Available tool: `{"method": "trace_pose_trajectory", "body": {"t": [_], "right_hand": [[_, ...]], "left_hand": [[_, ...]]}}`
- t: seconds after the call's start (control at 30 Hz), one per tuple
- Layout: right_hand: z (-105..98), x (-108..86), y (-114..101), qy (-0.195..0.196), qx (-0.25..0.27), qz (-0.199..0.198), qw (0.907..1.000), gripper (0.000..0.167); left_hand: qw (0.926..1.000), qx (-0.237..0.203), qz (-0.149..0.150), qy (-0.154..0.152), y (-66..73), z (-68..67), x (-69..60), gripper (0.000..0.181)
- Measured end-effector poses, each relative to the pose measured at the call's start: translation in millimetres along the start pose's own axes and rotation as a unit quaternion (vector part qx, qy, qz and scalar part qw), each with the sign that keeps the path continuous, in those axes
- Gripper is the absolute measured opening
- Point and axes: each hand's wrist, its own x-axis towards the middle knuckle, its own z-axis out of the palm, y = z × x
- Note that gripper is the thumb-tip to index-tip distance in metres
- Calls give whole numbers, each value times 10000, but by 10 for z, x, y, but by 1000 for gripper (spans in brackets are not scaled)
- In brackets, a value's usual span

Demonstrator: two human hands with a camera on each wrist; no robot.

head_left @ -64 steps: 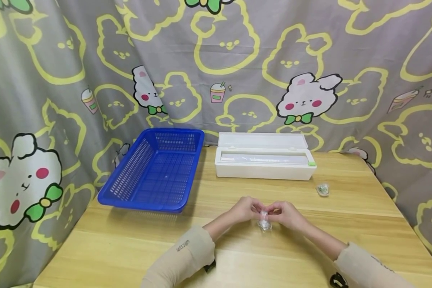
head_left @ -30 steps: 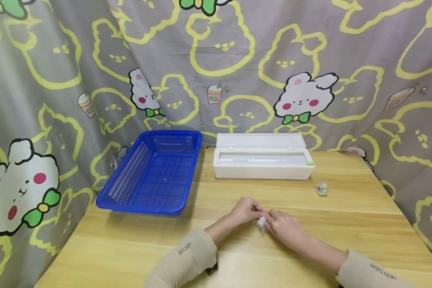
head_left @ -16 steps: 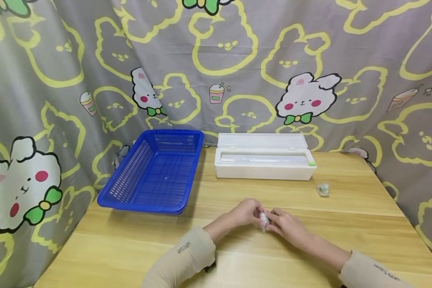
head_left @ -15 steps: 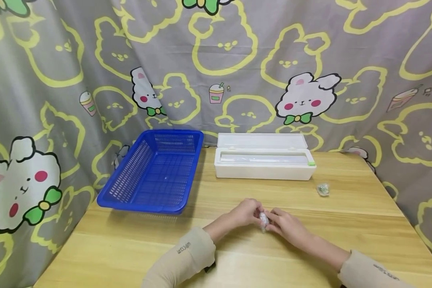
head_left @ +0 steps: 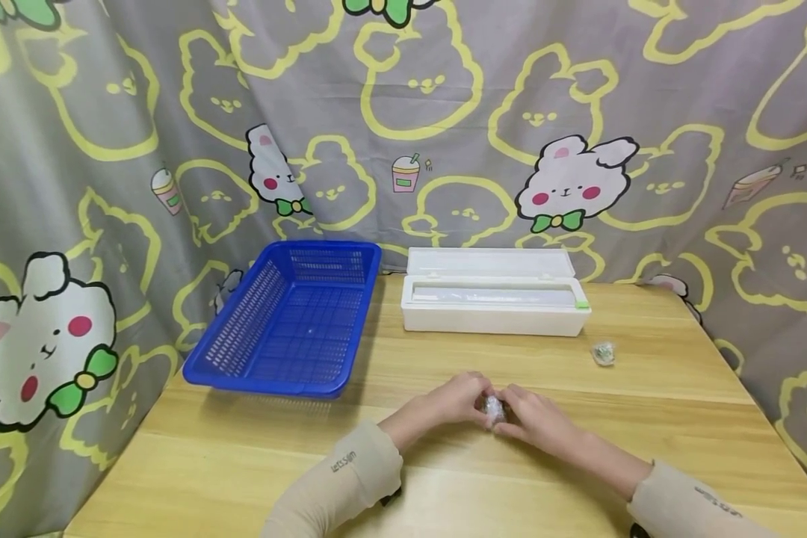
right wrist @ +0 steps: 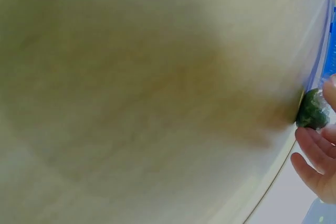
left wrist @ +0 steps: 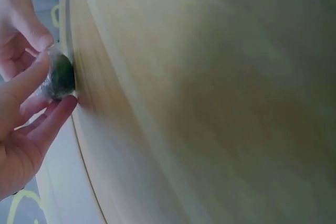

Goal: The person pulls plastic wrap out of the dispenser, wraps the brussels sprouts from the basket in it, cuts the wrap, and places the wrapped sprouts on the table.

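A small, rounded dark-green item in clear plastic wrap [head_left: 494, 409] sits at the tabletop between both hands. My left hand [head_left: 462, 400] holds it from the left with curled fingers and thumb; my right hand [head_left: 534, 420] holds it from the right. In the left wrist view the green side of the wrapped item [left wrist: 62, 77] faces the wood, with crinkled film on the other side. The right wrist view catches the wrapped item [right wrist: 313, 109] at its edge, fingers of the right hand [right wrist: 321, 166] against it. Its exact kind cannot be made out.
Behind the hands stands a white cling film dispenser [head_left: 496, 321], lid raised, film roll inside. Another small wrapped bundle [head_left: 604, 354] lies right of it. A blue plastic basket [head_left: 262, 387] is at the left of the wooden table [head_left: 444, 486]. A patterned curtain [head_left: 444, 97] hangs behind.
Earlier both hands pinched the gathered film above the item. Since then the fingers have shifted down round its sides, and the film now lies closer to it. Basket, dispenser and second bundle stay put.
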Motion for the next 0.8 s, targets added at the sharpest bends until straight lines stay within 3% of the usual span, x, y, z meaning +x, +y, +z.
{"method": "trace_pose_trajectory", "body": {"t": [0.23, 0.4, 0.67, 0.8], "right_hand": [[59, 51, -42, 93, -919, -16, 9957, 40], [92, 103, -21, 159, -1355, -171, 9905, 36], [-11, 36, 97, -232, -228, -386, 9987, 39], [-32, 15, 135, -243, -106, -660, 9975, 40]], "left_hand": [[9927, 1086, 485, 215, 25, -3, -6, 29], [9893, 1299, 609, 266, 28, -14, 2, 24], [9903, 1291, 518, 41, 49, -25, -26, 42], [9902, 1334, 409, 70, 55, 14, -22, 36]]}}
